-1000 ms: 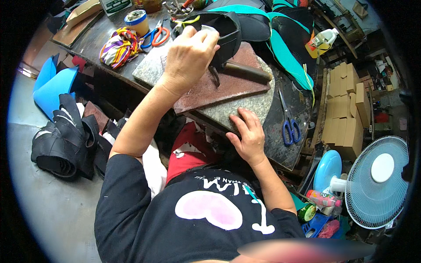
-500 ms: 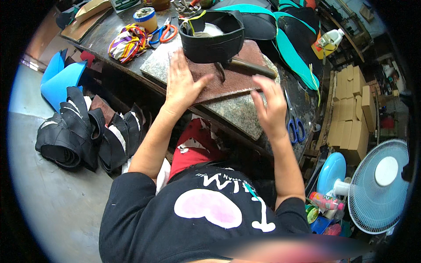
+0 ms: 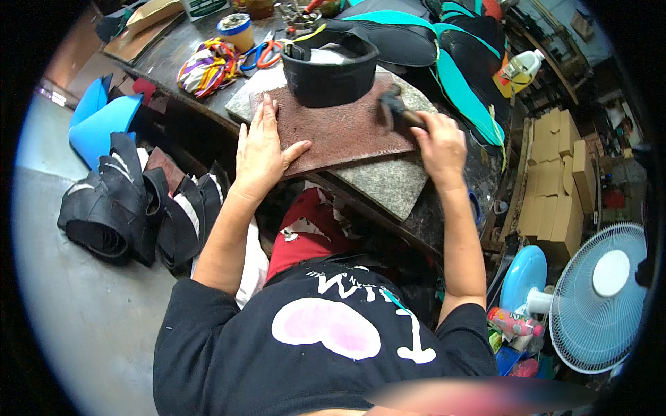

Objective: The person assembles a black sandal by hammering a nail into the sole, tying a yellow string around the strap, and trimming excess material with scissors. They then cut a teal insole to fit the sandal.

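Note:
My right hand [image 3: 444, 149] grips the short handle of a hammer [image 3: 394, 109]. Its dark head, slightly blurred, is over the right part of a reddish-brown, rough-surfaced board [image 3: 333, 135]. On the left end of that board my left hand [image 3: 262, 156] rests flat, thumb spread and nothing in it. Beneath the board is a grey speckled stone slab [image 3: 392, 184], whose near corner sticks out. A black oval band-like container [image 3: 329, 83] stands at the board's far edge, with something white inside.
Scissors [image 3: 267, 55], a striped cloth bundle [image 3: 208, 68] and a blue-rimmed tub [image 3: 236, 31] sit on the far left of the table. Black-and-teal sole-shaped pieces [image 3: 454, 90] lie far right. Rolled black strips [image 3: 104, 215] are left below; a fan [image 3: 600, 298] stands at right.
My right hand has taken hold of the hammer, which lay on the board, and lifted its head. My left hand has slid left and nearer, and the board has shifted slightly left.

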Tool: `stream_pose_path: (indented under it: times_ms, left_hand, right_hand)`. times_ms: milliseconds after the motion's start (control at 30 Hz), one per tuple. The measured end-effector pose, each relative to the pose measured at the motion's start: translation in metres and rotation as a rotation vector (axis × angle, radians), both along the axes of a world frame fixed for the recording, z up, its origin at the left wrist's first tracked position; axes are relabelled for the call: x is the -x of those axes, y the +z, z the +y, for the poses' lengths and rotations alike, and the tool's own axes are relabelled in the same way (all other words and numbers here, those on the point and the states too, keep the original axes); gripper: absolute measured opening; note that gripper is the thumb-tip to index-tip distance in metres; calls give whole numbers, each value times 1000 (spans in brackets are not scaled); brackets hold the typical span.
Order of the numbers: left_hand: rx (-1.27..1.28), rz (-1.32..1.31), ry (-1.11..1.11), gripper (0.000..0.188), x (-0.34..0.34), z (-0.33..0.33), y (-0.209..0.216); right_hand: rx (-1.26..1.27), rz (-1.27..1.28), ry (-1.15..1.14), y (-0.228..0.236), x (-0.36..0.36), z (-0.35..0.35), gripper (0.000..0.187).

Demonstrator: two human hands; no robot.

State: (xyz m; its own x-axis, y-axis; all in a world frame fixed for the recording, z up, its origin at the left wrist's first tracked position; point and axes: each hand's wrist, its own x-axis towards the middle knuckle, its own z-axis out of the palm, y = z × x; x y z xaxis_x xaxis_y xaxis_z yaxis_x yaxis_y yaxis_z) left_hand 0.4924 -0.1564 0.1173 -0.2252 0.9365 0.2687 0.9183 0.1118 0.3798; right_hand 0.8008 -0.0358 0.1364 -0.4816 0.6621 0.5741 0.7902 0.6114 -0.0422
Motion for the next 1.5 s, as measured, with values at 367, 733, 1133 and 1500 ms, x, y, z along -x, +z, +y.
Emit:
stream_pose_path:
  times_ms: [367, 733, 1133, 1500]
  left_hand:
    - [-152, 61, -91, 106, -9, -22, 12]
    - [-311, 15, -224, 72, -57, -15, 4]
    - [-104, 243, -174, 80, -67, -11, -3]
    - [-46, 287, -169, 83, -70, -12, 2]
  right_hand:
    - [238, 51, -307, -25, -61, 70, 38]
    - [174, 99, 405, 58, 133, -5, 50]
    - [-295, 414, 171, 166, -60, 7, 18]
    - [-416, 461, -748, 159, -360, 71, 28]
